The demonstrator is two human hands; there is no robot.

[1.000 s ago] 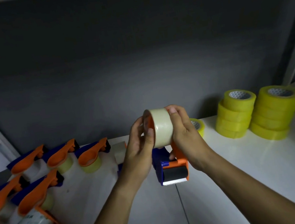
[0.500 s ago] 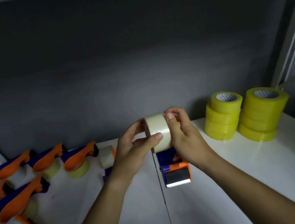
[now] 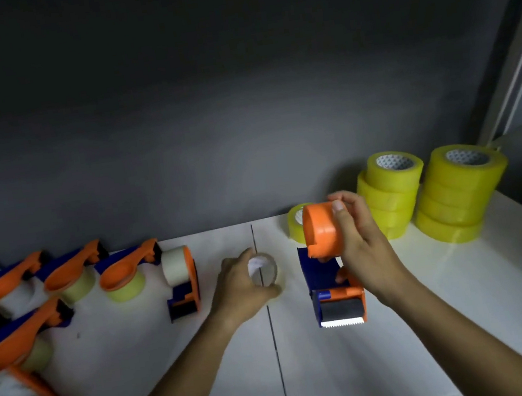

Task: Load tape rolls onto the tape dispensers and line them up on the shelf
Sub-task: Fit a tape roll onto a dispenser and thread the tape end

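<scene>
Seen from above, looking down at a white shelf [image 3: 405, 328] against a dark grey wall. At frame centre, left hand [image 3: 243, 287] curled around a pale, nearly clear tape roll [image 3: 263, 269], held low over the shelf surface; contact with the shelf cannot be told. Just right of centre, right hand [image 3: 361, 244] gripping an orange-and-blue handheld tape dispenser [image 3: 329, 262], fingers wrapped over its bare orange round hub, serrated blade end pointing toward the bottom of the frame. Roll and dispenser apart, side by side.

Behind the dispenser, a single yellow tape roll [image 3: 295, 228] lying on the shelf. In the right of the frame, two stacks of bright yellow tape rolls [image 3: 434, 197] standing next to each other near the wall.

In the left of the frame, a cluster of loaded orange-and-blue dispensers [image 3: 73, 278] lying in rough rows. Between that cluster and the left hand, one more loaded dispenser standing alone [image 3: 182, 282], white roll mounted.
</scene>
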